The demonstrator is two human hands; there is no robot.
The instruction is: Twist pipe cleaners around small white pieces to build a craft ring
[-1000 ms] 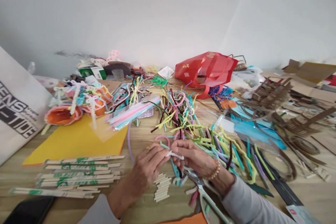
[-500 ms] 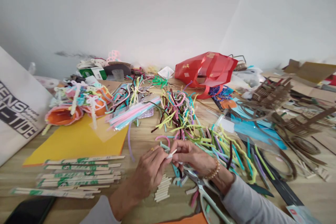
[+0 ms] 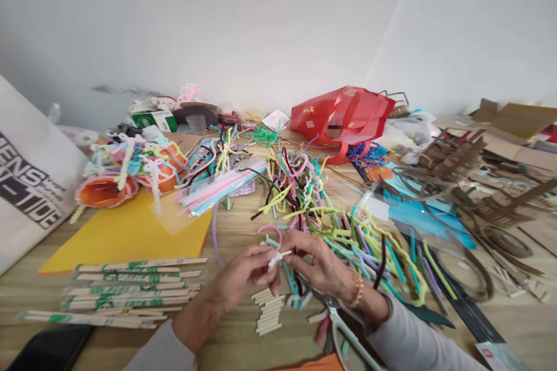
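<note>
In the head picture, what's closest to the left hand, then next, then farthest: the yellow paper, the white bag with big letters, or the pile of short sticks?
From the left hand:
1. Pile of short sticks, right beside it.
2. Yellow paper, off to its left.
3. White bag, at the far left edge.

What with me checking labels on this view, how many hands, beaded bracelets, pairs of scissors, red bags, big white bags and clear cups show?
Hands: 2 (left hand, right hand)
Beaded bracelet: 1
Scissors: 1 pair
Red bag: 1
Big white bag: 1
Clear cup: 1
Total: 7
</note>
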